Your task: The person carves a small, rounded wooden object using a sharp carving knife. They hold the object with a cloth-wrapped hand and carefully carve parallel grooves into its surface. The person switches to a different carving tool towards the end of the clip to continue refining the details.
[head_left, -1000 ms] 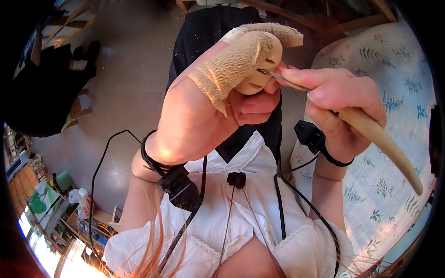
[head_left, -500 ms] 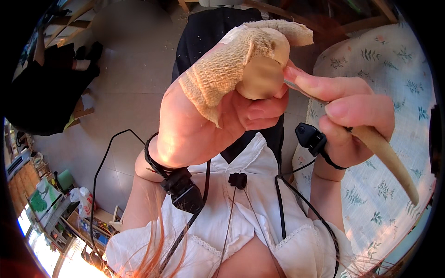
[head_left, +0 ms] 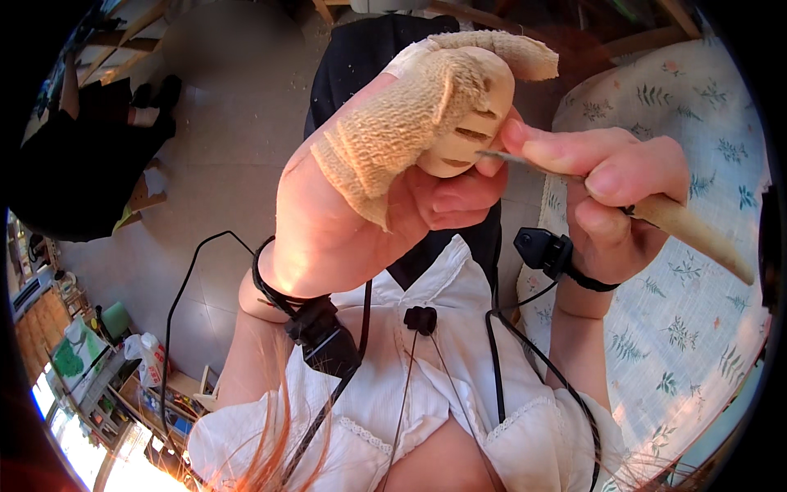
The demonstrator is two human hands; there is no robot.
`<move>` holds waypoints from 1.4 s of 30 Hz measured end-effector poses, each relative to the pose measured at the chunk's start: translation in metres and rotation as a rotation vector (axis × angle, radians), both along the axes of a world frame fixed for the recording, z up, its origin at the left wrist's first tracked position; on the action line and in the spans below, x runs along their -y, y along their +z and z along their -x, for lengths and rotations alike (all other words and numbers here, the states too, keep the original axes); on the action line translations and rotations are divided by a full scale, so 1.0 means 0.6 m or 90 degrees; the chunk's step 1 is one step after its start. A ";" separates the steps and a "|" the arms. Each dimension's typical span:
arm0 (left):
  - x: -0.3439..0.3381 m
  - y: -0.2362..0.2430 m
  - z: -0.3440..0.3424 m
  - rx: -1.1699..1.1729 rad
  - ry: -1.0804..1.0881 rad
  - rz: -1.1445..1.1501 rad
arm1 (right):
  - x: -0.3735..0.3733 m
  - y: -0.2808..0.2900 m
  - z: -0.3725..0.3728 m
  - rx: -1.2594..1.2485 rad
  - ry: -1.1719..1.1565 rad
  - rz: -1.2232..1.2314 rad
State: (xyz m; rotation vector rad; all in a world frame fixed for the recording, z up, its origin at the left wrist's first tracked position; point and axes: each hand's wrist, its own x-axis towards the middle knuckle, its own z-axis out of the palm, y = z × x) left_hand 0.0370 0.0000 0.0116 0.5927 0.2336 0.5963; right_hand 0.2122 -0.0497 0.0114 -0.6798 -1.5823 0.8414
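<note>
My left hand [head_left: 361, 197] is closed round a small, pale, rounded wooden carving [head_left: 461, 154] with several dark slots cut in its face. Tan stretchy bandage tape [head_left: 393, 123] wraps the thumb and another finger of this hand. In my right hand [head_left: 627, 184] is a carving knife [head_left: 697, 242] with a curved wooden handle; its handle end sticks out to the lower right. The thin blade's tip lies at the carving's right side, by the lowest slot. My right thumb or fingertip rests close against the carving's edge, and whether it touches cannot be made out.
A table with a leaf-patterned cloth [head_left: 680, 328] stands at my right. Black cables [head_left: 168, 328] run from wrist-worn devices [head_left: 328, 344] along my arms. Far left, a person in dark clothes [head_left: 82, 172] is partly visible. Shelves with a white plastic bag [head_left: 146, 359] stand lower left.
The knife handle's end has swung upward, and the blade tip has moved left onto the carving's front. My right hand has turned with it. The left hand has barely shifted; the carving's slots now show clearly.
</note>
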 end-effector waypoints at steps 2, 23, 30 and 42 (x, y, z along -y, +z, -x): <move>0.002 -0.002 0.004 -0.010 0.013 -0.016 | -0.004 -0.007 0.005 -0.017 0.004 -0.029; 0.003 -0.007 -0.008 -0.033 0.153 -0.091 | -0.024 -0.035 0.000 -0.095 0.180 -0.073; -0.018 -0.012 -0.004 0.061 0.049 -0.167 | 0.007 0.003 0.009 -0.028 -0.104 -0.018; -0.015 -0.047 0.001 0.203 0.067 -0.222 | -0.012 0.008 0.032 0.044 -0.251 -0.112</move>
